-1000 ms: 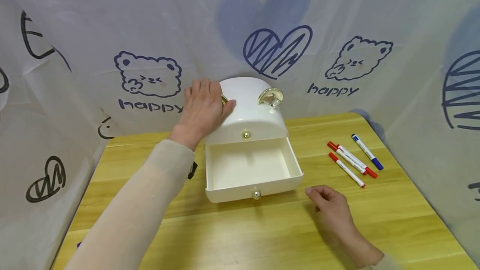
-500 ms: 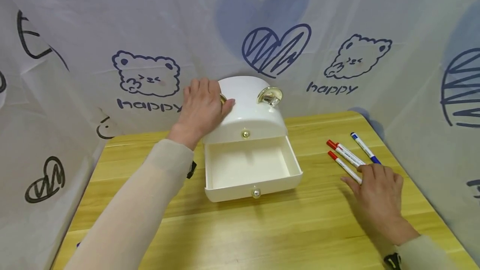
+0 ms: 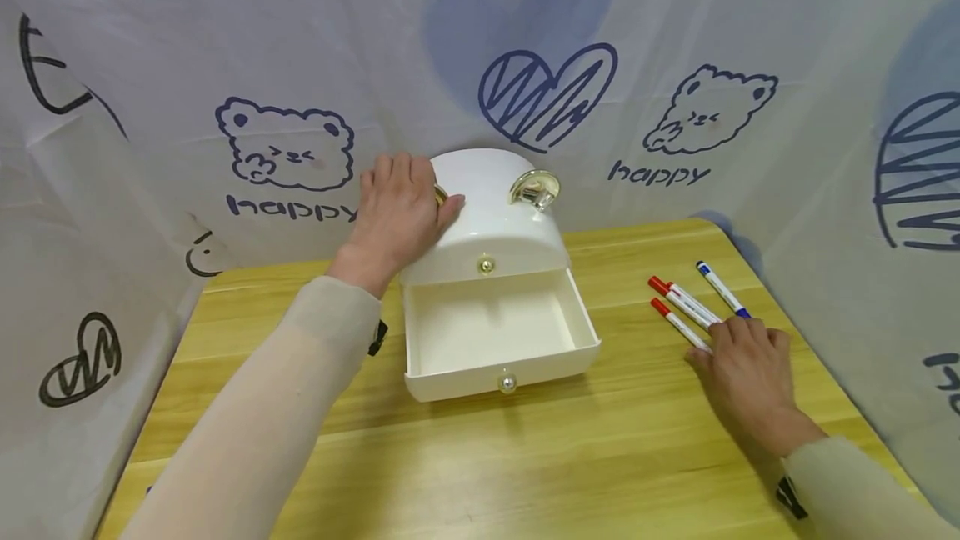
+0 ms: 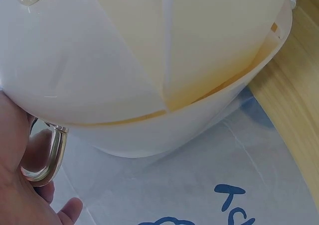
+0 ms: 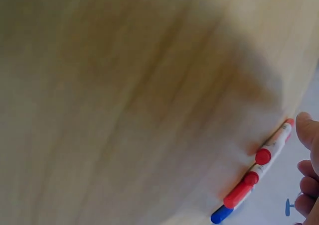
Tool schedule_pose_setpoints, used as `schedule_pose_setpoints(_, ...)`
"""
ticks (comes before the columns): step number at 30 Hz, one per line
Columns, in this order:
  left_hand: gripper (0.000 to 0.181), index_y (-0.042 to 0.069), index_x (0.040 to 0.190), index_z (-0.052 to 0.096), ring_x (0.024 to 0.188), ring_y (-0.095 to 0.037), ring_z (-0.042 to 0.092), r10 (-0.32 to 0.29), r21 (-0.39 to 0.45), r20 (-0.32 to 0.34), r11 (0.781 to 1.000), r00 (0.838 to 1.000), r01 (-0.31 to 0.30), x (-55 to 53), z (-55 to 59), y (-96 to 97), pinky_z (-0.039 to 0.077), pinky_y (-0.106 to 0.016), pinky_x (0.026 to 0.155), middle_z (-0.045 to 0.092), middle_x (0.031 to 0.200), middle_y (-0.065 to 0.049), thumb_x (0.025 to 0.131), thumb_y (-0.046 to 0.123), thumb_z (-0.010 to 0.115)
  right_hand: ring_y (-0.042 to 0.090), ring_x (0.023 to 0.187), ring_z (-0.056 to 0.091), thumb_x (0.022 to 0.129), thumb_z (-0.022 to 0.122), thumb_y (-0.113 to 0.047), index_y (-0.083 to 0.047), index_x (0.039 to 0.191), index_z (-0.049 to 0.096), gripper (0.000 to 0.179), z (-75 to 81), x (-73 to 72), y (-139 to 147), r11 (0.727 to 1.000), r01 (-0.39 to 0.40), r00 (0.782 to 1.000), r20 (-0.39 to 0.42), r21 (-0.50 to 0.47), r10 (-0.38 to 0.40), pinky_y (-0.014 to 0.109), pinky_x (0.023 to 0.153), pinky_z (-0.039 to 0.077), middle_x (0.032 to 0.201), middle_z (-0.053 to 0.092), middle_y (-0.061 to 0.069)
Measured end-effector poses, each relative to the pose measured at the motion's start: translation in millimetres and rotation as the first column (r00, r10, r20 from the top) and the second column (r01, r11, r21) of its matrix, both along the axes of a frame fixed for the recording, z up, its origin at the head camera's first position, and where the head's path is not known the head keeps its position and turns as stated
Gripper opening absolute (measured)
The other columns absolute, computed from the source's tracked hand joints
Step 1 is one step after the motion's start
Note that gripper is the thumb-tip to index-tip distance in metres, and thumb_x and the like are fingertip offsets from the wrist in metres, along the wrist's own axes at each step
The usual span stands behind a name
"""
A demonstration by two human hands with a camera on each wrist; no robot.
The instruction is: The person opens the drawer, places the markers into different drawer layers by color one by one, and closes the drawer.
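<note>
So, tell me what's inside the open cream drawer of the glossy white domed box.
The cream rectangular plastic-looking drawer shows only its bare floor and walls. Its rear disappears beneath the glossy white domed body; anything there is covered.

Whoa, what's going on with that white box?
Somebody's left hand is holding the white box by a gold ring on it. The drawer is open. The right hand is over at the red markers and blue marker, but I can't tell if it's gripping any.
</note>
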State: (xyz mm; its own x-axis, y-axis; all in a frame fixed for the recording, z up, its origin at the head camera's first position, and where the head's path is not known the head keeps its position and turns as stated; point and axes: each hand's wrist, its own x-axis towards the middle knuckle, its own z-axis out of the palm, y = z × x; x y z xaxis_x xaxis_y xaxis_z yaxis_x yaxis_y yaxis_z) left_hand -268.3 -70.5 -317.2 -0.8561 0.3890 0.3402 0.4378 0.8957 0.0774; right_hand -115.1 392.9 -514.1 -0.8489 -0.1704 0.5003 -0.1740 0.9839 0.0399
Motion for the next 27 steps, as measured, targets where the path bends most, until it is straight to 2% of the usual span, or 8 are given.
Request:
schedule_pose_setpoints(2,0.048,0.007,0.100,0.038,0.097,-0.033,0.032,-0.002,0.006,0.012,1.000,1.000,0.002,0.2,0.4,0.5,0.028,-0.046,0.088,0.036,0.098,-0.011,0.108,0.053,0.051,0.044,0.090,0.052,0.093,0.075,-0.039,0.003,0.099,0.059,0.045,-1.9,-1.4,-0.6,1.000,0.007,0.999,0.031,-0.002,-0.007,0.063,0.082,0.040,0.094,0.057,0.020)
schedule_pose_setpoints(3,0.048,0.008,0.100,0.038,0.097,-0.032,0.032,-0.003,0.008,0.016,1.000,1.000,0.003,0.2,0.7,0.8,0.028,-0.046,0.088,0.036,0.098,-0.011,0.108,0.053,0.051,0.044,0.090,0.052,0.095,0.073,-0.041,0.003,0.099,0.059,0.047,-3.2,-2.6,-0.5,1.000,0.008,0.999,0.031,0.004,-0.008,0.063,0.081,0.040,0.094,0.057,0.021)
schedule_pose_setpoints(6,0.048,0.008,0.100,0.038,0.097,-0.032,0.033,-0.008,0.011,0.017,1.000,1.000,0.008,0.1,1.3,1.6,0.028,-0.046,0.088,0.036,0.098,-0.011,0.108,0.053,0.050,0.046,0.088,0.051,0.104,0.057,-0.056,0.004,0.097,0.056,0.060,-6.7,-7.2,0.3,1.000,0.001,1.000,0.003,0.013,-0.001,0.064,0.080,0.040,0.093,0.056,0.023)
schedule_pose_setpoints(9,0.048,0.008,0.100,0.038,0.096,-0.032,0.032,-0.009,0.006,0.014,1.000,1.000,0.008,-0.2,2.0,1.7,0.028,-0.045,0.087,0.035,0.098,-0.011,0.108,0.053,0.051,0.048,0.084,0.051,0.105,0.041,-0.068,0.003,0.093,0.051,0.073,-10.0,-11.7,1.4,1.000,-0.007,1.000,-0.024,0.020,0.007,0.064,0.076,0.040,0.089,0.054,0.025)
schedule_pose_setpoints(15,0.048,0.007,0.100,0.038,0.095,-0.032,0.032,-0.004,0.002,0.007,1.000,1.000,0.004,-0.6,2.9,-0.1,0.028,-0.045,0.087,0.035,0.097,-0.011,0.107,0.053,0.051,0.046,0.079,0.049,0.105,0.040,-0.069,0.002,0.089,0.047,0.073,-13.3,-18.9,2.7,0.999,-0.001,1.000,-0.021,0.034,0.001,0.062,0.071,0.040,0.083,0.051,0.024)
schedule_pose_setpoints(18,0.048,0.007,0.100,0.038,0.096,-0.032,0.032,0.001,0.001,0.014,1.000,1.000,-0.001,-0.6,2.5,-1.0,0.027,-0.045,0.087,0.035,0.098,-0.011,0.107,0.053,0.051,0.045,0.077,0.049,0.103,0.053,-0.062,0.001,0.086,0.047,0.067,-13.9,-20.5,2.4,0.999,0.003,1.000,-0.007,0.045,-0.002,0.062,0.070,0.040,0.081,0.051,0.022)
schedule_pose_setpoints(22,0.048,0.008,0.100,0.038,0.096,-0.032,0.032,0.004,0.006,0.019,1.000,1.000,-0.004,-0.8,1.4,-1.2,0.027,-0.045,0.087,0.035,0.098,-0.011,0.108,0.053,0.051,0.044,0.078,0.049,0.091,0.076,-0.044,0.001,0.083,0.048,0.053,-13.4,-21.8,1.7,0.999,0.006,1.000,0.023,0.049,-0.008,0.063,0.071,0.041,0.081,0.051,0.021)
schedule_pose_setpoints(27,0.048,0.008,0.099,0.038,0.096,-0.032,0.032,0.001,0.010,0.022,1.000,1.000,-0.002,-0.5,0.7,-0.6,0.027,-0.045,0.088,0.036,0.098,-0.010,0.107,0.053,0.051,0.045,0.080,0.051,0.085,0.082,-0.037,0.000,0.080,0.050,0.049,-12.3,-23.3,1.2,0.999,0.015,0.998,0.056,0.041,-0.017,0.065,0.074,0.041,0.082,0.053,0.021)
